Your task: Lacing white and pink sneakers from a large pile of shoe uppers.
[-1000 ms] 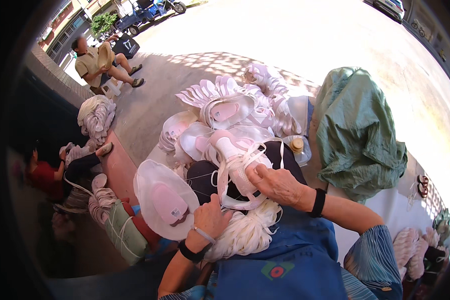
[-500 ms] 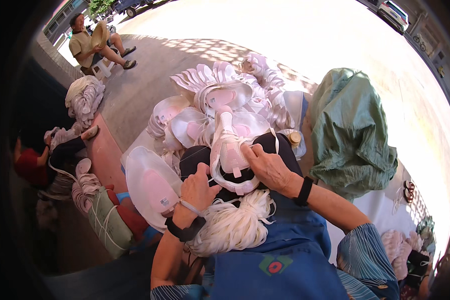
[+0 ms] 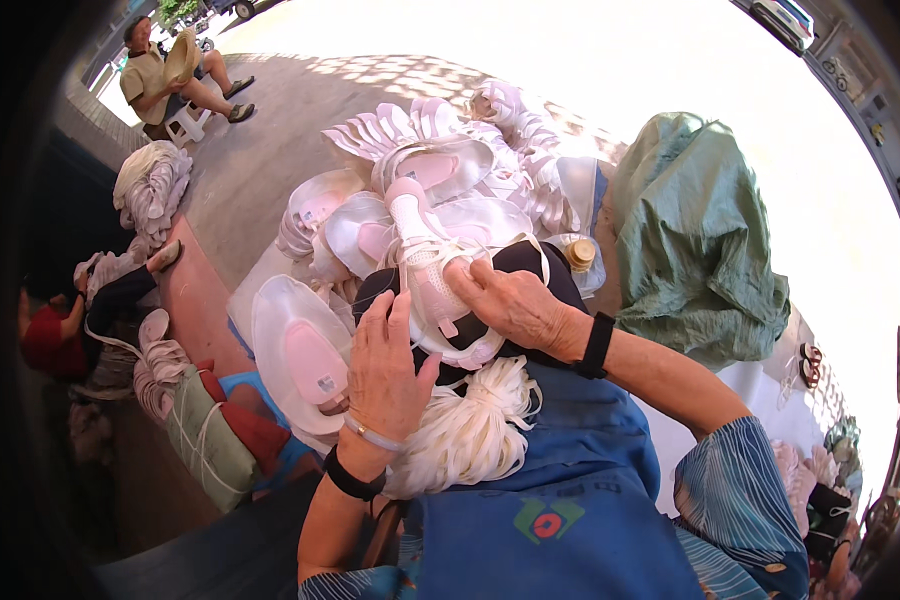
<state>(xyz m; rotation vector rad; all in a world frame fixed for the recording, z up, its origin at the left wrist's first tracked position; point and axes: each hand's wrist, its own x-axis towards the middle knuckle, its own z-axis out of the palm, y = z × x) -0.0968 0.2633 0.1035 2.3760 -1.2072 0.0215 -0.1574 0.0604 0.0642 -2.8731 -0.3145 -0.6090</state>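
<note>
R hand pinches upper, centre, just beyond lace bundle; L hand at left, thumb apart from fingers, contact w/ upper unclear. Best keep upper steady w/ R.

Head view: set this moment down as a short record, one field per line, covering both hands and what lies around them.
Left hand: fingers extended, thumb apart, beside the white-and-pink shoe upper
Right hand: fingers at the shoe upper's right side; grip partly hidden
Nearer the body: white lace bundle
Left of left hand: translucent piece with pink centre
Right: crumpled green sheet
Upper left: seated person holding a straw-coloured object
</note>
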